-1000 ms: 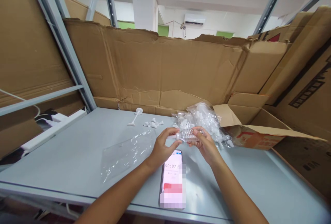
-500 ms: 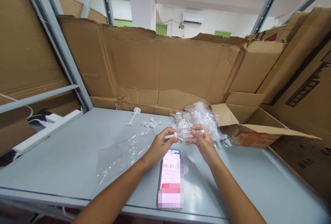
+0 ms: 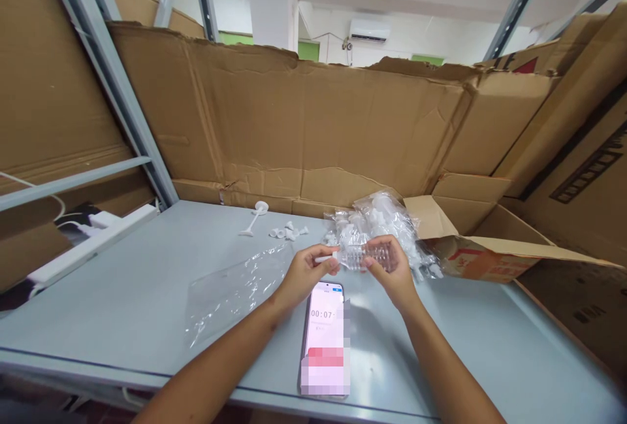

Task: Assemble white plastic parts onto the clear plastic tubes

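Observation:
A clear ribbed plastic bottle [image 3: 351, 257] lies sideways above the table, between both hands. My right hand [image 3: 392, 264] is wrapped round its body. At the bottle's left end, my left hand [image 3: 313, 264] pinches a white cap with a thin nozzle [image 3: 323, 259] that points left. The cap sits at the bottle's neck; how tightly cannot be seen. Just behind the hands are clear bags of white plastic parts [image 3: 379, 218]. Several small loose white caps [image 3: 289, 232] lie to the left, near a white stand-like piece [image 3: 253, 218].
A phone with a running timer [image 3: 324, 326] lies below the hands. An empty clear bag [image 3: 235, 296] is flat on the grey table [image 3: 122, 319]. An opened cardboard box [image 3: 490, 257] stands at right, a power strip [image 3: 93, 251] at left. Cardboard walls [image 3: 304, 123] close off the back.
My right hand has changed its hold and now wraps more fully round the bottle. My left hand keeps its pinch on the cap. The view has shifted slightly.

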`<action>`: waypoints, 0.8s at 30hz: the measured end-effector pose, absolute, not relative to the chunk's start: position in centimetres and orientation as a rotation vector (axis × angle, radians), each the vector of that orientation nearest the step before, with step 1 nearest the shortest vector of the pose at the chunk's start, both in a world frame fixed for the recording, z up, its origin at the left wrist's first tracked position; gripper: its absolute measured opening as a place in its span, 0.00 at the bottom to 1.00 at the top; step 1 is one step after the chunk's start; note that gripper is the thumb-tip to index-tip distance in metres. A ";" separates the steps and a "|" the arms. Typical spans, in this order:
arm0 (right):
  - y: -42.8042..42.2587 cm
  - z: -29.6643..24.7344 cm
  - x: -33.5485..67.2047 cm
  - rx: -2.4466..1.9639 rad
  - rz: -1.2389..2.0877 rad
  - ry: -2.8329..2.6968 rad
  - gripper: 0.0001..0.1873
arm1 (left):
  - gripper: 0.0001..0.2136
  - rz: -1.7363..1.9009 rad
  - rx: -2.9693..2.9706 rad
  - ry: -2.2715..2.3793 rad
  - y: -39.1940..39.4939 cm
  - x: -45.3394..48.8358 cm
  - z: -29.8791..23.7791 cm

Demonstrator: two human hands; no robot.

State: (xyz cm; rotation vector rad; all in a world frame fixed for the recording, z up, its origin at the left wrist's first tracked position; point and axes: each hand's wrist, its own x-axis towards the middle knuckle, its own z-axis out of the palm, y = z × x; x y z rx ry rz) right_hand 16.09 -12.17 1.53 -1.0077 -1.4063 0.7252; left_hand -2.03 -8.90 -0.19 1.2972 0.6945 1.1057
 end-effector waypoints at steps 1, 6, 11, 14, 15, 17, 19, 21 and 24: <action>-12.3 1.6 16.2 -0.982 0.674 -1.451 0.14 | 0.14 1.076 1.271 0.682 -9.0 -2.0 -0.2; -12.4 1.7 16.4 -0.933 0.636 -1.462 0.14 | 0.12 1.234 1.500 0.732 -9.4 -2.0 -0.4; -11.9 1.3 15.9 -0.913 0.868 -1.294 0.13 | 0.12 1.571 2.133 0.616 -9.6 -2.7 -0.3; -11.8 1.1 15.7 -0.930 0.949 -1.249 0.13 | 0.12 1.639 2.216 0.582 -9.6 -2.7 -0.2; -11.8 1.1 15.8 -0.936 0.963 -1.240 0.12 | 0.12 1.627 2.184 0.614 -9.6 -2.7 -0.3; -11.7 1.0 15.8 -0.935 0.964 -1.235 0.12 | 0.12 1.558 2.071 0.698 -9.6 -2.5 -0.3; -11.7 0.9 16.0 -0.927 0.938 -1.246 0.11 | 0.12 1.466 1.969 0.751 -9.7 -2.4 -0.4; -11.7 0.9 16.0 -0.924 0.904 -1.261 0.11 | 0.12 1.407 1.912 0.772 -9.8 -2.4 -0.3; -12.0 1.1 15.7 -0.933 0.856 -1.287 0.12 | 0.14 1.343 1.823 0.777 -10.0 -2.3 -0.2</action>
